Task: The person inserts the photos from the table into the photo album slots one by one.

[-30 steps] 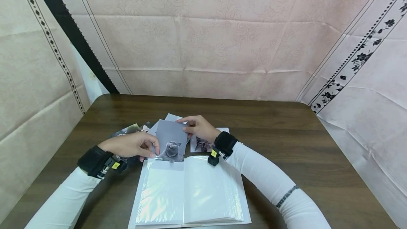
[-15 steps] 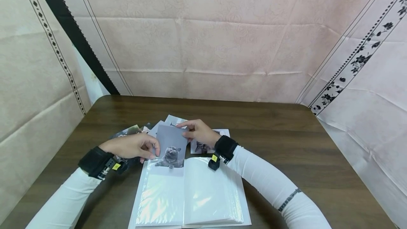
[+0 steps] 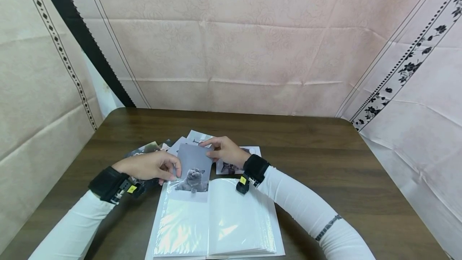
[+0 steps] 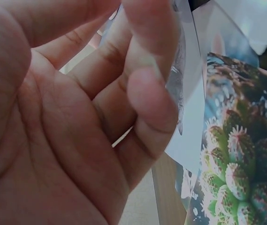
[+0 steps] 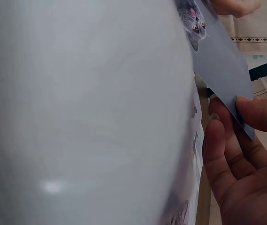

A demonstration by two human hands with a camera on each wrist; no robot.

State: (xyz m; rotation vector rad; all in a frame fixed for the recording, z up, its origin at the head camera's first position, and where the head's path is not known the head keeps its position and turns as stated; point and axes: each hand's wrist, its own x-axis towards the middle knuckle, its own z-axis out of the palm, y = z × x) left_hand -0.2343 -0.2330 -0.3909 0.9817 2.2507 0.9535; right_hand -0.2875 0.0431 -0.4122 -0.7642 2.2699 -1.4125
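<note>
A photo [image 3: 195, 159] of a grey cat stands at the top of an open photo album [image 3: 241, 220], its lower edge inside the clear pocket of the left page. My right hand [image 3: 228, 151] pinches its upper right edge between thumb and fingers, as the right wrist view confirms on the grey print [image 5: 222, 61]. At the upper left corner of that page, my left hand [image 3: 149, 164] pinches the plastic sleeve [image 4: 176, 84] with curled fingers. The exact contact at its fingertips is partly hidden.
Behind the album lie several loose photos, including a white-edged cat print [image 3: 231, 167] under my right hand. A cactus picture [image 4: 234, 164] lies by my left hand. The brown table [image 3: 306, 155] meets patterned cloth [image 3: 252, 59] at the back.
The cat photo has slid down, deeper into the pocket, with my right hand lowering along with it. In the last half second it moved only slightly. My left hand has stayed put.
</note>
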